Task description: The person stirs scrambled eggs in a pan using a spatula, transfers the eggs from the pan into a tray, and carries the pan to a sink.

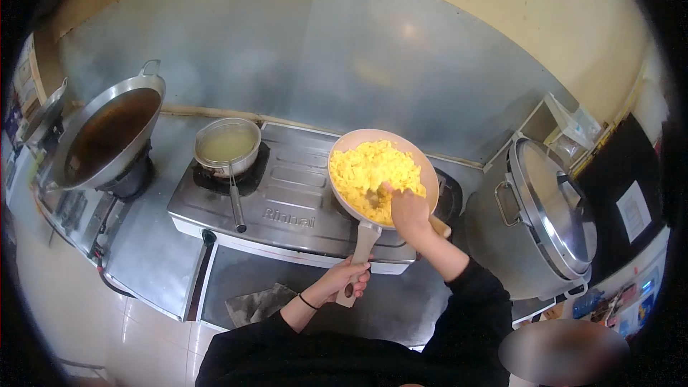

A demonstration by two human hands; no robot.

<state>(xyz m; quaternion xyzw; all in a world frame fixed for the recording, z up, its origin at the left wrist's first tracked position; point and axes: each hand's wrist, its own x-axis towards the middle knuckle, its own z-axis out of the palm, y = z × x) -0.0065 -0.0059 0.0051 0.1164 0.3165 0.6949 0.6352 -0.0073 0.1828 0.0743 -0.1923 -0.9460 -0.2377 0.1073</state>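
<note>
A light-coloured frying pan [426, 165] full of yellow scrambled egg [373, 165] is over the right side of the steel stove [294, 193]. My left hand [347, 279] is wrapped round the pan's handle [364, 244]. Over the egg at the pan's lower right is my right hand [408, 211], its fingers closed round a utensil with a wooden handle [439, 226]. The utensil's lower end lies in the egg, partly hidden by the hand and the food.
A small pot [229, 145] of pale liquid sits on the left burner, its handle pointing forward. Far left stands a big wok [107, 132] of brown liquid. At right is a large lidded pot [516, 222]. A grey cloth [261, 304] lies below the stove.
</note>
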